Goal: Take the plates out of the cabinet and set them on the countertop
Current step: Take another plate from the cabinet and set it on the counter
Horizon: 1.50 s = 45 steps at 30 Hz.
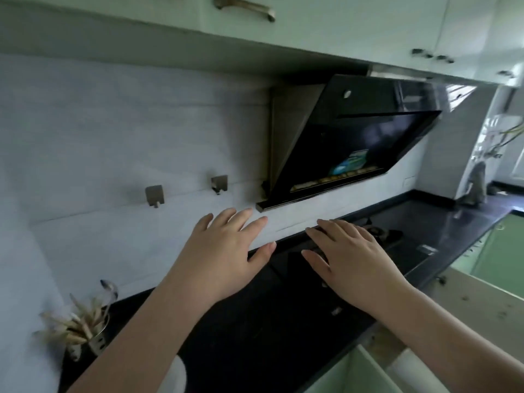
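Both hands, left hand (224, 251) and right hand (348, 259), empty, fingers spread over the black countertop (255, 321), likely reaching for the overhead cabinet (340, 24).

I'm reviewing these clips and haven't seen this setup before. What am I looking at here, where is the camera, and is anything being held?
There is no machine: a person wears a wide-angle camera on the head, looking forward and down. The left hand and right hand reach out over a dark countertop, fingers straight, holding nothing. A black range hood hangs on the wall; closed upper cabinets sit above. A utensil holder stands at the left. No plates are clearly visible.
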Motion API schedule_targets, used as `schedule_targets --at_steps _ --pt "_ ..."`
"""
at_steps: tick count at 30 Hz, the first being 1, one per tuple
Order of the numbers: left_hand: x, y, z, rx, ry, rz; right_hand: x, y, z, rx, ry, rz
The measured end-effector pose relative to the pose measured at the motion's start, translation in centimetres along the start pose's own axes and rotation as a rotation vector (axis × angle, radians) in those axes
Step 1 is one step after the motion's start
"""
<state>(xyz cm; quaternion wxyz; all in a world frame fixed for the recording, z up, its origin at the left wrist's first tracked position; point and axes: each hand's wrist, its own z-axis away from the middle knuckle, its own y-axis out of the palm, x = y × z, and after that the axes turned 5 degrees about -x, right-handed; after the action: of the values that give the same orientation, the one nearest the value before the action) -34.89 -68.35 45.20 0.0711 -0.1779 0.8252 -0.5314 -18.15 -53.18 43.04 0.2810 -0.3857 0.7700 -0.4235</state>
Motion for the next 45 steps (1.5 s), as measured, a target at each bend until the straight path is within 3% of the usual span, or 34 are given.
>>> schedule_targets --at_steps 17,35,45 --pt "-26.5 -4.8 -6.8 -0.151 0.408 0.182 -19.4 -13.1 15.8 -0.104 0.369 0.180" --pt "-41.8 0.0 -17.4 -0.207 0.700 0.335 -31.2 -13.1 21.8 -0.046 0.764 0.358" --pt "-52.7 4.5 -21.1 -0.126 0.878 0.456 -38.1 -12.5 26.8 0.001 0.981 0.448"
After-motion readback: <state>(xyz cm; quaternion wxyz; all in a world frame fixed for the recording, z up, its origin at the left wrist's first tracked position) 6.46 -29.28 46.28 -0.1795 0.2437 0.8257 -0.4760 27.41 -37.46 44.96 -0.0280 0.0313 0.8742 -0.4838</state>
